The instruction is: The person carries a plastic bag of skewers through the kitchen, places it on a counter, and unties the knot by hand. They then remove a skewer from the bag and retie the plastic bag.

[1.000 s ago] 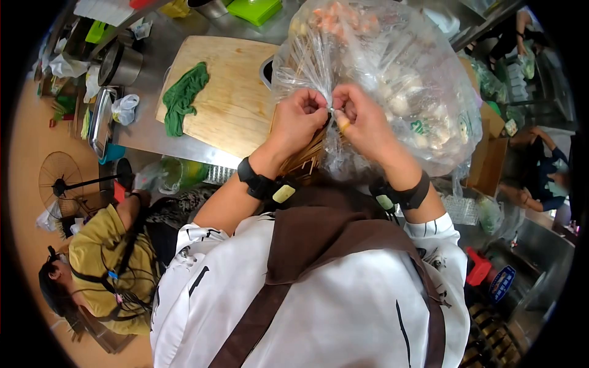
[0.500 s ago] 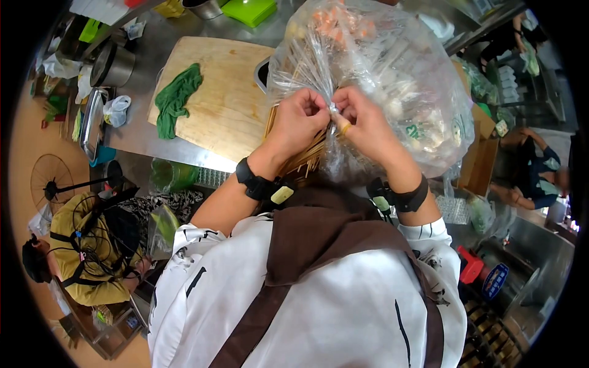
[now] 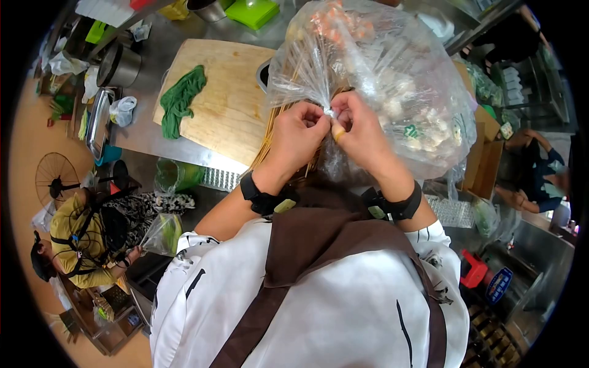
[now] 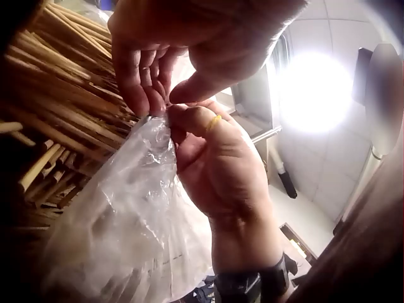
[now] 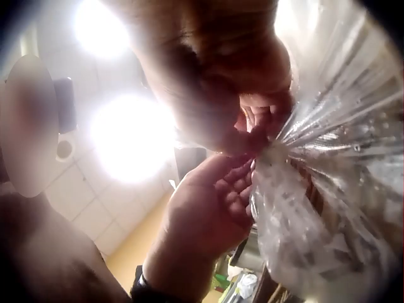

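A large clear plastic bag [image 3: 423, 92] holds pale and orange food on sticks, and its neck is gathered to a tight twist. On the left side of that twist, the left hand [image 3: 296, 138] pinches the plastic between thumb and fingers. Opposite it, the right hand [image 3: 363, 135] pinches the same spot, a yellow band [image 4: 214, 122] round its thumb. Both hands' fingertips meet at the twist in the left wrist view. Loose plastic [image 5: 284, 214] hangs below the twist. Thin wooden skewers [image 4: 57, 57] stick out beneath the hands.
A wooden board [image 3: 227, 92] with a green cloth [image 3: 183, 101] on it lies left of the bag on the steel counter. A cardboard box [image 3: 481, 165] stands at the right. Another person [image 3: 83, 239] in yellow is at the left, holding a clear bag [image 3: 165, 233].
Both hands sit slightly lower in the head view, still pinching the bag's neck. More skewers show at the left wrist. The person in yellow has shifted, and their clear bag is in fuller view.
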Available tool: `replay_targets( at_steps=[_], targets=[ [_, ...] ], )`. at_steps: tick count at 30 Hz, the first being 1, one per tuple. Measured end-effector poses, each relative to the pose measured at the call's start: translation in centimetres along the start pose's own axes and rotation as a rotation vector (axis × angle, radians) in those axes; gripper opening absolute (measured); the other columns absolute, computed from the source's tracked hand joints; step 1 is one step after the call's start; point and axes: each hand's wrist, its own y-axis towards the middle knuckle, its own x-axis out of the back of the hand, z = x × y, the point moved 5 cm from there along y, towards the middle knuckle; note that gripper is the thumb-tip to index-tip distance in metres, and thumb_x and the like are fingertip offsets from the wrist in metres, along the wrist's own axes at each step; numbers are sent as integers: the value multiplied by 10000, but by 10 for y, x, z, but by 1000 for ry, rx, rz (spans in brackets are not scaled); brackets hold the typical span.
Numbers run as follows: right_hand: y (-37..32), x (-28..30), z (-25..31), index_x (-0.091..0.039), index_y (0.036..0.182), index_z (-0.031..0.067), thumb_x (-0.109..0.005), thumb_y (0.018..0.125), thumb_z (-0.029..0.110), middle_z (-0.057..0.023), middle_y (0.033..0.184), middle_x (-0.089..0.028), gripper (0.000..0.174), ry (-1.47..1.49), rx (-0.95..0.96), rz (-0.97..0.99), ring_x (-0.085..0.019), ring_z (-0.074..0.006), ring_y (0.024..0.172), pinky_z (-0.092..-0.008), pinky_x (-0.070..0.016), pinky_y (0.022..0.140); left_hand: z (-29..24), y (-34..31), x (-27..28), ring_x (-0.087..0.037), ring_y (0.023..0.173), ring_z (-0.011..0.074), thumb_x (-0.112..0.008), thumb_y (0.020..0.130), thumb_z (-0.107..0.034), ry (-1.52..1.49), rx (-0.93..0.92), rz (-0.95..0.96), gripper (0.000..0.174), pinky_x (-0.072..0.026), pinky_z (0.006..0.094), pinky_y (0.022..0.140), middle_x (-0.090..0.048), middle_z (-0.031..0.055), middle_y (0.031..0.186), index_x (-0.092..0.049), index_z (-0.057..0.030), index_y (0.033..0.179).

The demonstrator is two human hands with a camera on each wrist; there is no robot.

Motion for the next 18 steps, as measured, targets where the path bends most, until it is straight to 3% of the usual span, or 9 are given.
replay_targets(
  at_steps=[4, 6, 10, 12, 13, 15, 18],
  targets=[
    [0, -2, 4, -501, 927, 28, -564, 713, -54, -132, 766, -538, 238, -138, 118, -51, -547, -270, 647, -356, -447, 598, 3, 2, -3, -540, 602, 45, -612, 795, -55, -85, -4, -17, 99, -436, 186, 533, -594, 15, 710, -588, 35, 830],
    [0, -1, 4, -503, 916, 29, -560, 704, -48, -148, 766, -551, 233, -138, 132, -87, -560, -317, 687, -390, -449, 619, 3, 4, -4, -542, 593, 68, -636, 743, -90, -110, 44, -62, 143, -454, 225, 551, -607, 38, 668, -611, 44, 787],
    [0, -2, -1, -503, 918, 30, -559, 716, -42, -157, 774, -550, 222, -126, 89, -80, -566, -298, 696, -379, -452, 630, 12, 11, -4, -521, 586, 57, -631, 734, -77, -141, 74, -45, 125, -437, 218, 535, -594, 22, 661, -605, 36, 781],
    [1, -3, -6, -502, 918, 33, -545, 733, -50, -103, 742, -537, 208, -31, -32, -39, -539, -211, 645, -312, -440, 606, 12, 12, -4, -493, 584, 47, -627, 732, -71, -169, 100, 22, 107, -415, 208, 523, -568, -2, 656, -596, 26, 766],
    [1, -4, -8, -502, 918, 33, -545, 733, -50, -103, 742, -537, 208, -29, -31, -37, -539, -211, 645, -312, -440, 606, 12, 13, -3, -493, 584, 47, -627, 732, -71, -167, 100, 19, 107, -415, 208, 523, -568, -2, 656, -596, 26, 766],
    [4, -6, -19, -500, 918, 37, -531, 748, -58, -32, 733, -504, 197, 211, -73, -25, -475, -113, 624, -241, -405, 583, 11, 15, -4, -476, 592, 41, -616, 736, -60, -208, 84, 75, 89, -397, 199, 525, -547, -20, 667, -586, 20, 762],
    [6, -2, -23, -499, 921, 46, -522, 749, -70, 15, 773, -475, 208, 365, -77, -5, -423, -59, 640, -202, -373, 575, 5, 15, -5, -478, 618, 38, -603, 744, -52, -247, 82, 124, 76, -394, 193, 547, -545, -23, 689, -577, 14, 771]
  ],
)
